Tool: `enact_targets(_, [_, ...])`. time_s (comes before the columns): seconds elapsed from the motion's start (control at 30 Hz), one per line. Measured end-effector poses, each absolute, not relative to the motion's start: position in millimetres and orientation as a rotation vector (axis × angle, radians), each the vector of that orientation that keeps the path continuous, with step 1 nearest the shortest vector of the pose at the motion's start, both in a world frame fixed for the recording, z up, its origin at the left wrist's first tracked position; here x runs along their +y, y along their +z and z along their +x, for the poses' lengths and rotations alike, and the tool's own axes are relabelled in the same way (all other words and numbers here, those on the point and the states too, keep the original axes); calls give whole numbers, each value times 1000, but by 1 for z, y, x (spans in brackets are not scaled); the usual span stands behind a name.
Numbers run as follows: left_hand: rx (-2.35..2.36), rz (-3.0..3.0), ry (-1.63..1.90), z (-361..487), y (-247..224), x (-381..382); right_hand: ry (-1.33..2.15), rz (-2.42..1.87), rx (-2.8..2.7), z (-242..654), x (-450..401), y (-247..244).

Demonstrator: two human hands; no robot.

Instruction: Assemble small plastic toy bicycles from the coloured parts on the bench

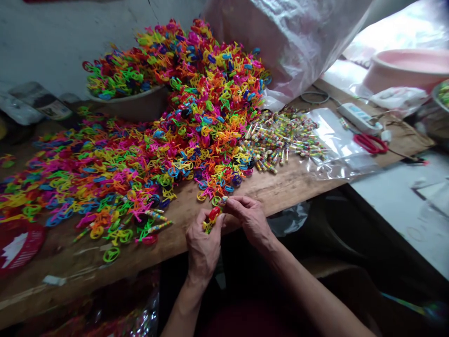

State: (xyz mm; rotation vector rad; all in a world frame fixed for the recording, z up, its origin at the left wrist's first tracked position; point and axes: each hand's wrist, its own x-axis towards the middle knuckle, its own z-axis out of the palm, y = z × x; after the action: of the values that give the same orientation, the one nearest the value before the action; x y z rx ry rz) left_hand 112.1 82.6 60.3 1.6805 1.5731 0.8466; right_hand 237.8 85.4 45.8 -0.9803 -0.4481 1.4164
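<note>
A small red-and-yellow plastic toy piece with a pale tip (213, 216) sits between the person's two hands, just below the middle of the frame, over the front edge of the worn brown wooden desk (266, 187). Its long axis slants from lower left to upper right, running from the left hand towards the fingertips of the right. The left hand (203, 238) is nearer its bulk and is curled round it, thumb against fingers, closed on the lower part. The right hand (249, 220) comes in from the right, thumb and forefinger drawn together at the pale upper end in what looks like a pinch; the exact contact is too small to tell.

Just beyond the fingertips, up the frame, begins a tall heap of loose multicoloured plastic toy pieces (210, 107), spreading to the left edge and crowding that side of the hands. Behind it, at upper left, a grey round bowl (140, 104) brims with similar pieces. Right of the heap lies a pile of slim clear-and-patterned tubes (284, 133), with a flat transparent plastic bag (333, 135) beside it. Farther right are a white oblong power strip (361, 118) and a looped red object (371, 143).
</note>
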Motion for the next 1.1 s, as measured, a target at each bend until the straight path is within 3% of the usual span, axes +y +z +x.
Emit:
enact_targets(0.17, [1334,1415,848,109,58,86,1493,-967,-610,252,88,43])
enact_targets(0.53, [1035,817,896,130,67,82,1162,-1184,-621,252,86,41])
enact_targets(0.77, [1110,803,955,132,53,82,935,-1420,-1016,252,77,48])
enact_targets(1.1, [1358,991,955,129,49,84,639,-1487,-1155,251,75,46])
